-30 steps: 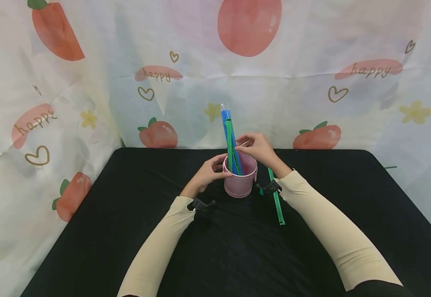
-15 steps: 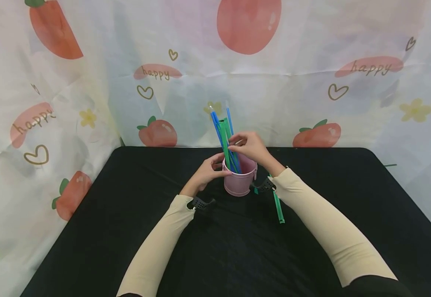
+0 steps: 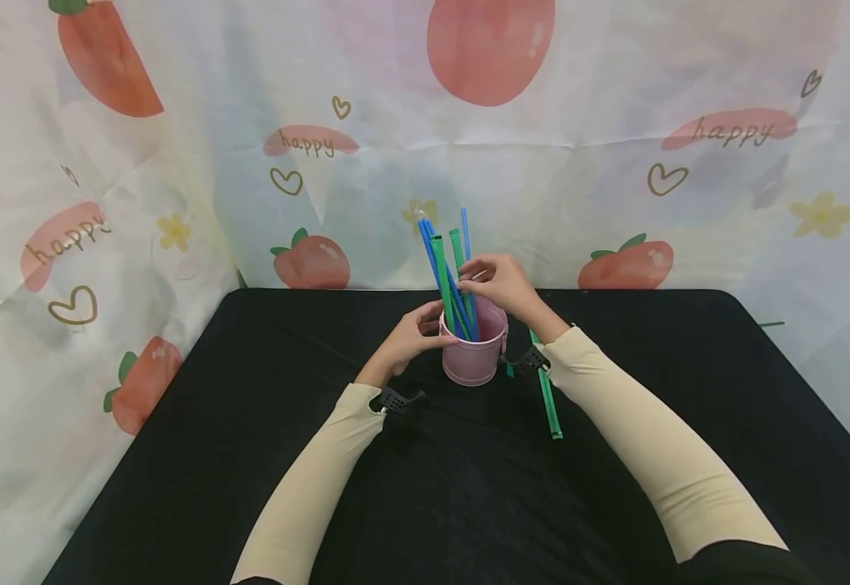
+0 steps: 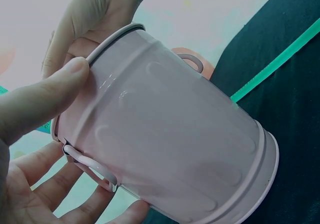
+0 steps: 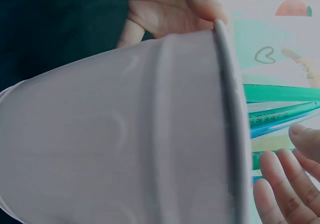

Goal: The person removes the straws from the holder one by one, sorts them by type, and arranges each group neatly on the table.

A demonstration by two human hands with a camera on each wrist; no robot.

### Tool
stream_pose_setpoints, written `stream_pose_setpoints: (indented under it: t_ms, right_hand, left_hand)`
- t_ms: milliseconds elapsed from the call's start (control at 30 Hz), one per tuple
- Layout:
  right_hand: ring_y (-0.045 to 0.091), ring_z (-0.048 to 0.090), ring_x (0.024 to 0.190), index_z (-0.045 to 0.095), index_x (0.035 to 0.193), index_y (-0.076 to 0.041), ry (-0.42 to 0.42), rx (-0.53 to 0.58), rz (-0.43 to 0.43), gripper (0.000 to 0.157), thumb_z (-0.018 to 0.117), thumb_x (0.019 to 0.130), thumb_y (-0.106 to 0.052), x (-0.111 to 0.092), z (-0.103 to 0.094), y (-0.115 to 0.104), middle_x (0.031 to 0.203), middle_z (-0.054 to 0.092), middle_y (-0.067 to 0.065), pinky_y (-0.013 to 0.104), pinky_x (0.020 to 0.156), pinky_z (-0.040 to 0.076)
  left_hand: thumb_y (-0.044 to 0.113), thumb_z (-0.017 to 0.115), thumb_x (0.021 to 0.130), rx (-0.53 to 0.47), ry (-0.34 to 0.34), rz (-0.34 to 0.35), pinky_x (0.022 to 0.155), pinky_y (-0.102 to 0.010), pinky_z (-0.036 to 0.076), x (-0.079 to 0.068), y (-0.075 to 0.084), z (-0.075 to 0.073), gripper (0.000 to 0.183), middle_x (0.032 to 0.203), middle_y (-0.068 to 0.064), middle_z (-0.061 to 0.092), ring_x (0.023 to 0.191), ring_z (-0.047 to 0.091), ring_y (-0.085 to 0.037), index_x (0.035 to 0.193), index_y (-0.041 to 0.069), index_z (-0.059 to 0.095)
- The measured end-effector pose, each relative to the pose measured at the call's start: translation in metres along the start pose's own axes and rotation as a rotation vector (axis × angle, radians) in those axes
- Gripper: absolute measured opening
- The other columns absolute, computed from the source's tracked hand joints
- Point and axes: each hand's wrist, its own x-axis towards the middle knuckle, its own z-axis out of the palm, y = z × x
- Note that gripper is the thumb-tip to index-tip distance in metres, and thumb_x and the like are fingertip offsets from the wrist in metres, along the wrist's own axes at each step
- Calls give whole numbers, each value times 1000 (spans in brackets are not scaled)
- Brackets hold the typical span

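Note:
My left hand (image 3: 412, 341) holds the pink bucket (image 3: 470, 364) by its left side, thumb at the front of the rim and fingers round the back. Several long, thin straws stand in the bucket: green ones (image 3: 440, 272) with dark print and blue ones (image 3: 425, 237) with clear ends. My right hand (image 3: 501, 283) is over the bucket's back rim, thumb and fingertips at a green straw (image 3: 457, 248) and a blue straw (image 3: 465, 227) on the right. In the right wrist view, the right fingers (image 5: 280, 176) curve around these straws beyond the rim.
Another green straw (image 3: 550, 406) lies on the black tablecloth (image 3: 425, 487) right of the bucket, partly under the right wrist. A small green end (image 3: 509, 370) shows beside the bucket. The printed curtain (image 3: 498, 179) hangs behind the table edge.
The bundled straws first tilted left with my right hand and spread apart. Then my right hand moved back right, with one green and one blue straw following. The left hand stays on the bucket.

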Motion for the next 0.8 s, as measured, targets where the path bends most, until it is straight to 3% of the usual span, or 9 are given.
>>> stream_pose_setpoints:
  t_ms: [433, 800]
  right_hand:
    - [32, 68, 90, 66, 107, 1, 42, -47, 7, 25, 68, 86, -12, 0, -3, 0, 100, 69, 20, 41, 76, 58]
    - [33, 69, 87, 66, 106, 2, 55, -107, -6, 26, 70, 83, -10, 2, 5, -7, 99, 70, 21, 43, 76, 57]
  left_hand:
    - [4, 64, 86, 9, 6, -15, 108, -50, 37, -1, 1, 0, 66, 146, -15, 41, 133, 41, -35, 145, 9, 35]
    - [2, 62, 86, -10, 1, -9, 109, -51, 36, -1, 2, 0, 64, 146, -16, 40, 133, 40, -37, 144, 8, 35]
